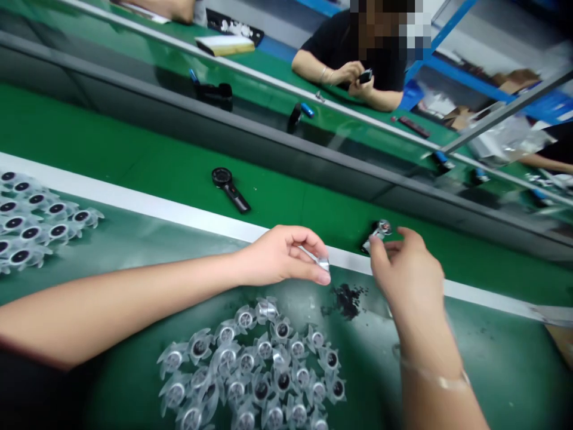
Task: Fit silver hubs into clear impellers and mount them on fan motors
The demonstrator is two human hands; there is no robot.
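Observation:
My left hand pinches a small fan blade wheel with a silvery hub between thumb and fingertips. My right hand has thumb and index finger apart beside a partly assembled handheld fan, with its copper-coloured motor part showing. The thumb overlaps this fan in the view, and I cannot tell whether it touches. Below my hands lie several clear fan blade wheels, some with silver hubs and some showing dark centres. A scatter of tiny black pieces sits between the hands.
A black handheld fan lies on the green strip beyond the white line. More blade wheels stand in rows at left. A grey-edged conveyor carries fan parts. Across it, a person holds a dark part.

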